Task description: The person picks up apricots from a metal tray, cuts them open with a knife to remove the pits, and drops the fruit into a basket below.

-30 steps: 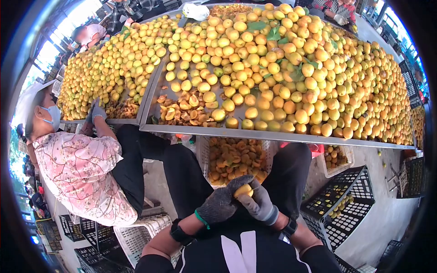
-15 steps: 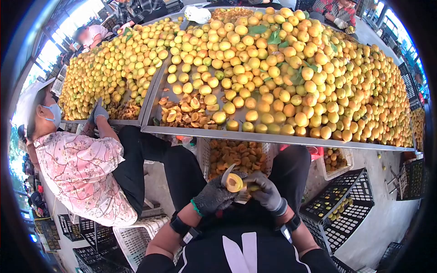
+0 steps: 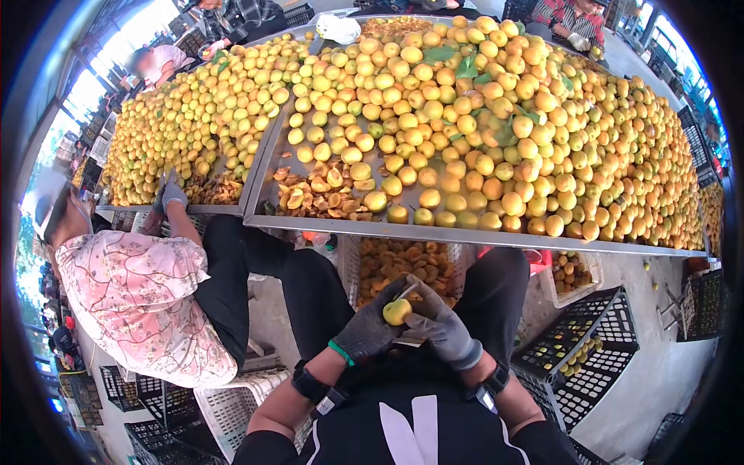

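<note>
Between my gloved hands, above my lap, is a yellow apricot [image 3: 397, 312] that looks whole. My left hand [image 3: 363, 332], in a dark grey glove with a green cuff edge, is closed around its left side. From the right, my right hand [image 3: 446, 329] in a lighter grey glove curls its fingers over the top and side of the fruit. A thin pale edge, likely the knife blade [image 3: 406, 288], shows between the fingers; its handle is hidden. Below and beyond the hands stands a crate [image 3: 348, 267] of halved apricots [image 3: 403, 265].
Heaped apricots [image 3: 496, 124] cover the metal-edged table [image 3: 465, 235]; cut pieces [image 3: 324, 191] lie near its front edge. A co-worker [image 3: 139, 298] sits close on my left. Black crates [image 3: 612, 341] stand on the right, a white crate [image 3: 232, 407] lower left.
The cut apricot half and the raised curved blade no longer show in my left hand. A whole-looking apricot is now between both hands, which have come together. The co-worker's head has tipped down.
</note>
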Available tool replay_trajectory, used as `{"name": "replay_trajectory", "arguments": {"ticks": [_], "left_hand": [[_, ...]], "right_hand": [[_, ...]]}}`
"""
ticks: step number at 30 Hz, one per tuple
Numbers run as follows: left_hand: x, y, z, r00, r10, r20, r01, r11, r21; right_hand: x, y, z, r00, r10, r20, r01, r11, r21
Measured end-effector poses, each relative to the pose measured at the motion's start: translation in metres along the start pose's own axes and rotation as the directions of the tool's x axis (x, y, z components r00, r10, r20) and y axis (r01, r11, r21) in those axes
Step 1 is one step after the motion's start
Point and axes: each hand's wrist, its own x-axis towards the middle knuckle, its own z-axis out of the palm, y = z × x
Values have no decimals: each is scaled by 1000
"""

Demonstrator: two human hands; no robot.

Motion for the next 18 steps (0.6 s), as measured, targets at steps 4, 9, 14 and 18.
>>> {"name": "replay_trajectory", "arguments": {"ticks": [4,9,14,18], "left_hand": [[-4,10,-1,998,-56,-12,57,964,260],[-6,13,-8,975,218,-46,-194,933,303],[-13,47,-17,988,-76,-133,56,988,-146],[-9,54,-10,993,-112,-48,76,877,-475]], "right_hand": [[-3,5,-10,991,126,-49,-118,983,141],[-13,11,-22,996,91,-1,-70,776,627],[-22,28,-30,993,95,65,-115,748,653],[-19,29,-16,963,237,126,-261,937,232]]}}
